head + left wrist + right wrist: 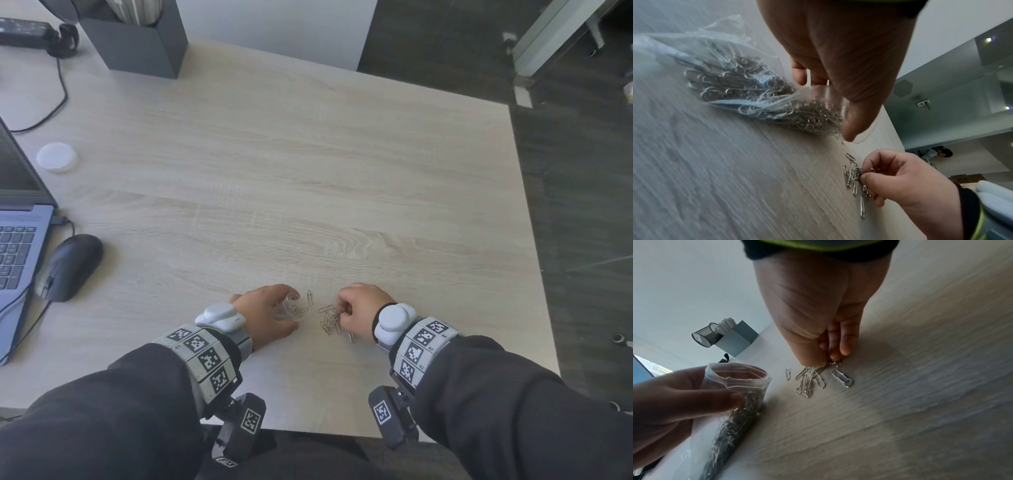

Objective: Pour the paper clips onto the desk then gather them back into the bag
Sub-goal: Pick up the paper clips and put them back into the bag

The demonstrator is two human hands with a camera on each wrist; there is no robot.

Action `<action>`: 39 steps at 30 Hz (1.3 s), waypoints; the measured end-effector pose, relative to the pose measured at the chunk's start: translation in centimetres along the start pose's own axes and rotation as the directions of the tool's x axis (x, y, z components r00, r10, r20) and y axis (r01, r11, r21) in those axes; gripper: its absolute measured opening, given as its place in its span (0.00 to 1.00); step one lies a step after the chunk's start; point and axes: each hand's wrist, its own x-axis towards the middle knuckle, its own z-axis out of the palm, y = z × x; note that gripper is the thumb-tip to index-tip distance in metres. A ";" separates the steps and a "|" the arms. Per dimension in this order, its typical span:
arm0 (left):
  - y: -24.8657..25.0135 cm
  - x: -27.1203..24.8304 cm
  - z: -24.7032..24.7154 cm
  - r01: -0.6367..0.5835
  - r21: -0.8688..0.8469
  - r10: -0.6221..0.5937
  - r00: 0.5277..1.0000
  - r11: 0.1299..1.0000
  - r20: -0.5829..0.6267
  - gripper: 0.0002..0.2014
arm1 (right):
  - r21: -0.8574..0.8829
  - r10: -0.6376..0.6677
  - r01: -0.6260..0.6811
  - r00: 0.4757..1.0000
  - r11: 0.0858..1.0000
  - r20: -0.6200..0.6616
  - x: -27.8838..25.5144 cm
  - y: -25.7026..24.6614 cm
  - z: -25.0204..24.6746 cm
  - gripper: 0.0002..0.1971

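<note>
A clear plastic bag (748, 84) holding many silver paper clips lies near the desk's front edge. My left hand (270, 317) grips its open mouth (737, 376) between thumb and fingers and holds it up. Several loose paper clips (330, 320) lie on the desk just right of the bag. My right hand (359, 310) pinches a small bunch of these clips (833, 362) with its fingertips, just above the pile (807, 382). One single clip (310, 297) lies apart between the two hands.
A laptop (17, 240) and a black mouse (70, 265) sit at the left edge. A white round lid (56, 157) lies further back. A dark grey box (137, 37) stands at the far left. The desk's right edge (527, 222) drops to dark floor.
</note>
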 end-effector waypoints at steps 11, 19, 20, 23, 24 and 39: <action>0.1 0.1 0.5 -0.036 -0.028 0.036 0.999 0.999 0.000 0.24 | 0.271 -0.081 0.133 0.978 0.953 -0.195 -0.4 -3.0 -0.1 0.06; 0.1 0.4 0.4 -0.032 -0.022 0.032 0.999 0.999 0.026 0.15 | 0.359 -0.165 0.246 0.957 0.900 -0.240 0.0 -5.5 0.5 0.01; 0.0 0.3 0.4 -0.033 -0.020 0.033 0.999 0.999 0.019 0.17 | 0.365 -0.137 0.225 0.958 0.904 -0.250 -0.2 -5.0 0.3 0.02; 0.0 0.2 0.2 -0.034 -0.006 0.034 0.999 0.999 0.005 0.24 | 0.368 -0.005 0.113 0.959 0.923 -0.283 -0.7 -2.6 -0.7 0.03; 0.0 0.2 0.2 -0.030 -0.004 0.030 1.000 1.000 0.010 0.25 | 0.352 0.036 0.070 0.958 0.933 -0.285 -0.9 -1.6 -1.0 0.04; 0.1 0.5 0.3 -0.007 0.023 0.006 0.999 1.000 0.035 0.26 | 0.050 0.068 -0.063 0.993 0.997 -0.100 -2.8 1.9 2.0 0.19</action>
